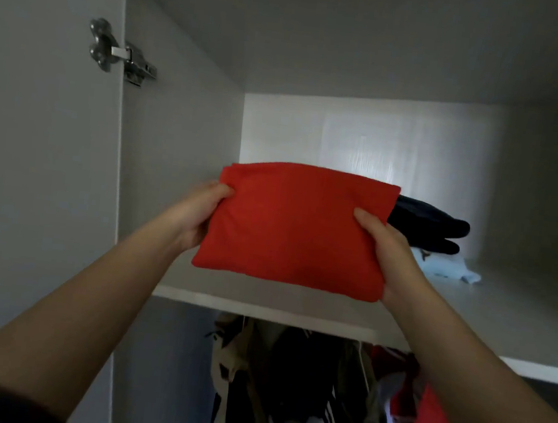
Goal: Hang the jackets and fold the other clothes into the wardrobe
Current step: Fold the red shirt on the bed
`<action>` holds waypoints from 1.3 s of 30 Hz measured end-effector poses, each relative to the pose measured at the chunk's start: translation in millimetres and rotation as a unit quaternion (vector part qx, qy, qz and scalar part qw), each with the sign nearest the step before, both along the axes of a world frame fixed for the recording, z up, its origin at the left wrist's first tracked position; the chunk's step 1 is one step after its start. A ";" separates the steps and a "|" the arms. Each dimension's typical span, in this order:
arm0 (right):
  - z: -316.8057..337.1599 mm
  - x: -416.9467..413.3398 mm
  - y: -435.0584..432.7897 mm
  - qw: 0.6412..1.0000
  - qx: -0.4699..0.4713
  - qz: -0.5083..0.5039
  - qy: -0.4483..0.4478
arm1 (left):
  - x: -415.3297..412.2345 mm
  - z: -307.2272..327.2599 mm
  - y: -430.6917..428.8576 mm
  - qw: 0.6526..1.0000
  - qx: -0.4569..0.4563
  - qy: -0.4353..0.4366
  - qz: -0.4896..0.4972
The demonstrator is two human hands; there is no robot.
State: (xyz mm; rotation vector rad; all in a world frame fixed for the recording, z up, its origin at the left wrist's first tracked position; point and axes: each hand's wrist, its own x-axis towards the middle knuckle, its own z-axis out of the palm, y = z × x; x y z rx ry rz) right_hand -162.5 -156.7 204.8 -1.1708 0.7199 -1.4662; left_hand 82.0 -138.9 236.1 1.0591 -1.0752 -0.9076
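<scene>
A folded red garment (298, 227) is held up in front of the wardrobe's upper shelf (260, 307). My left hand (198, 215) grips its left edge, thumb on top. Its right edge is gripped by my right hand (391, 257), also with the thumb on top. The red bundle hangs just above the shelf's front part. Behind it on the shelf lies a folded dark garment (431, 227) on top of a folded light blue one (450, 269); the red bundle hides their left parts.
Below the shelf several jackets (303, 393) hang close together, among them a red and white one (421, 415). The open wardrobe door (36, 151) with a metal hinge (122, 52) stands at the left. The shelf's right side (518, 315) is bare.
</scene>
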 end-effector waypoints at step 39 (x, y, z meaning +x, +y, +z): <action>-25.3 51.8 -116.1 0.778 -0.284 -0.048 0.558 | 28.3 -48.5 -104.6 0.749 -0.083 -0.647 0.115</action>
